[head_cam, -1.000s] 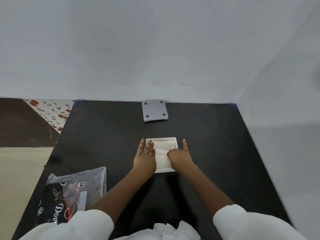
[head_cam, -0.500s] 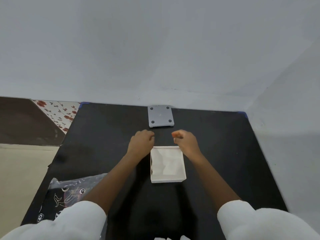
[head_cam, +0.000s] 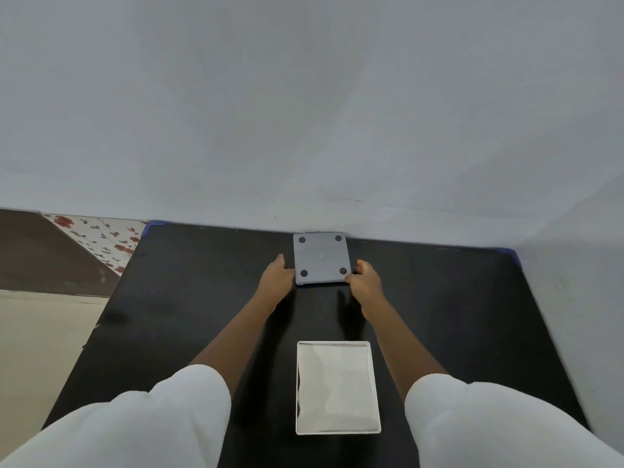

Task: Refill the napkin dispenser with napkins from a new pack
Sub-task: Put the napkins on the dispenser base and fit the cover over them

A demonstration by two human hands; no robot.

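Note:
The white open dispenser box point(head_cam: 376, 393) lies near me on the black table point(head_cam: 189, 315), with white napkins point(head_cam: 334, 383) inside it. At the table's far edge, by the wall, lies the grey square dispenser cover point(head_cam: 320, 258) with a dark round foot at each corner. My left hand point(head_cam: 277, 278) grips the cover's left edge. My right hand point(head_cam: 364, 280) grips its right edge. The cover rests on the table between both hands. The napkin pack is out of view.
A grey wall point(head_cam: 304, 113) stands right behind the table and another along its right side. To the left are a floral cloth point(head_cam: 101, 238), a brown surface and a pale floor point(head_cam: 40, 332). My white sleeves fill the bottom corners.
Both hands left the napkins in the white box and reached forward to the grey cover, closing on its two sides. The view tilted forward, and the napkin pack dropped out of sight.

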